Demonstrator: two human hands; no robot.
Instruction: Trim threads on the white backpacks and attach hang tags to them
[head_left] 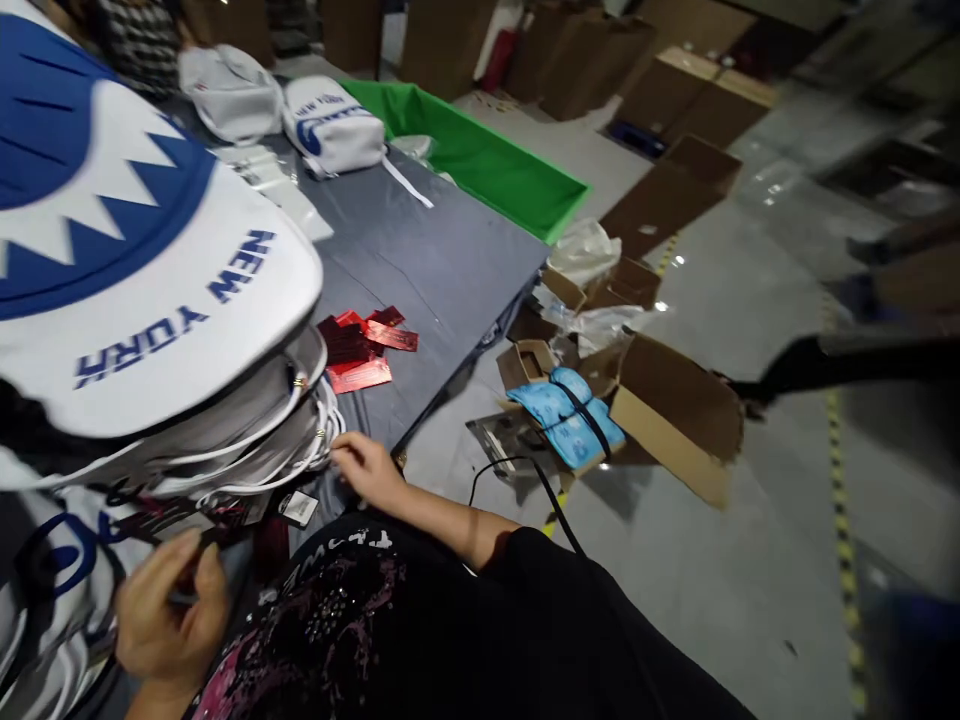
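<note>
A stack of white backpacks (187, 290) lies at the left edge of the grey table, the top one printed with NEW YORK and blue-and-white shark teeth. My right hand (371, 475) is closed at the stack's near right corner, its fingertips on the white piping of a lower backpack. Lower left, my left hand (172, 610) has curled fingers with the thumb close to them; whatever lies between them is hidden. Dark hang tags and a white barcode label (300, 508) stick out under the stack, between my hands. Red foil tags (367, 345) lie loose beyond the stack.
Two stuffed white backpacks (337, 125) stand at the table's far end, beside a green bin (480, 160). Right of the table, opened cardboard boxes (675, 410) and a light-blue bundle (574, 415) sit on the floor. Another person's arm (810, 370) reaches to a box.
</note>
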